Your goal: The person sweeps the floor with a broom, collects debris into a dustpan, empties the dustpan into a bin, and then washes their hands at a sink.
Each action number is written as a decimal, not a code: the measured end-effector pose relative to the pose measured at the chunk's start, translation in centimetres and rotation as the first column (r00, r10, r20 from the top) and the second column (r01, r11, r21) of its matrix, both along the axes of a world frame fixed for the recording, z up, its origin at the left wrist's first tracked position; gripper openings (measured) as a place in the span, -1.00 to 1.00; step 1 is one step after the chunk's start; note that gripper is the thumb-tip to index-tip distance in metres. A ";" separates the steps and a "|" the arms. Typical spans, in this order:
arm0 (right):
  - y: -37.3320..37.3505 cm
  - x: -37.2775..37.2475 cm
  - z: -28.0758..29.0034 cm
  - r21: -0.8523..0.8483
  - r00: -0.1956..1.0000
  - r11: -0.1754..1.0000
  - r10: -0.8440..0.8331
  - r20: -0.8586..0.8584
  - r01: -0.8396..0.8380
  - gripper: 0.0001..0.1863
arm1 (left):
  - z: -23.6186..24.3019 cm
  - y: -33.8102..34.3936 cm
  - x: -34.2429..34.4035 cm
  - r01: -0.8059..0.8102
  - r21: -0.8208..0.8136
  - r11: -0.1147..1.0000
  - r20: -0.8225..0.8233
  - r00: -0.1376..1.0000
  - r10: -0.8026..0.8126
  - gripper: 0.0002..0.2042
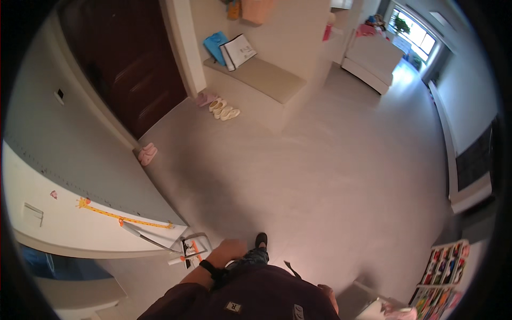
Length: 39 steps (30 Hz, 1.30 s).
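My left hand (228, 253) hangs out in front of my body, with a dark band (212, 270) on the wrist. It is smeared by motion, so its fingers cannot be made out. Closest to it is a long-handled cleaning tool (152, 240) with a grey pole and an orange tip, which leans by the white wall. A white and orange head or frame (194, 249) sits at its lower end, beside the hand. My right hand (326, 294) is low at my right side, partly hidden by my dark top. Whether it holds anything does not show.
Pink slippers (148, 154) lie by the dark brown door (125, 58). Pale shoes (224, 110) stand below a bench (266, 80) with bags (237, 52) on it. A white sofa (373, 58) is far off. At lower right stands a shelf of colourful items (444, 269).
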State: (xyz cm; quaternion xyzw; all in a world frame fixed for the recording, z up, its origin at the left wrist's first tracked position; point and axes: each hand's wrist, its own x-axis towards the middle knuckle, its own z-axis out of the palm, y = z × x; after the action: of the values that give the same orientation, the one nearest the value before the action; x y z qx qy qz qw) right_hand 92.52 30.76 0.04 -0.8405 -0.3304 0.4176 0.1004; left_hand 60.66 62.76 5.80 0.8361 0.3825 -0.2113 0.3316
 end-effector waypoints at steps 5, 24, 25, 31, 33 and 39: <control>10.5 7.2 0.4 -0.006 0.988 0.989 -0.147 0.044 0.147 -0.50 | 1.5 8.0 1.9 -0.175 0.167 0.970 -0.006 0.984 0.179 -0.73; 56.3 14.2 2.4 0.072 0.954 0.952 0.295 0.060 -0.299 -0.54 | 3.2 33.5 1.4 -0.612 0.061 0.789 -0.119 0.780 0.614 -0.60; 58.7 13.7 3.4 0.105 0.969 0.963 0.247 0.020 -0.247 -0.54 | 2.6 34.4 0.8 -0.647 0.053 0.761 -0.128 0.751 0.647 -0.62; 68.9 14.2 0.2 0.053 0.956 0.960 0.267 0.122 -0.275 -0.57 | -0.3 43.1 -3.1 -0.690 -0.028 0.723 -0.149 0.718 0.680 -0.62; 71.9 13.0 -1.0 0.053 0.957 0.963 0.256 0.138 -0.265 -0.56 | -0.3 47.8 -5.0 -0.691 -0.029 0.723 -0.144 0.718 0.681 -0.62; 78.4 7.5 -3.0 -0.178 0.991 0.983 0.030 -0.134 -0.053 -0.56 | 1.8 63.7 -11.2 -0.649 0.016 0.760 -0.185 0.745 0.640 -0.59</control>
State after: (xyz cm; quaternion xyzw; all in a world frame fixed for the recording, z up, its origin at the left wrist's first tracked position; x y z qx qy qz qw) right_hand 100.04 109.17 -2.94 -0.8100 -0.3013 0.5018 0.0364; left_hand 49.49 126.50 7.58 0.6215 0.6705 -0.1675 0.3688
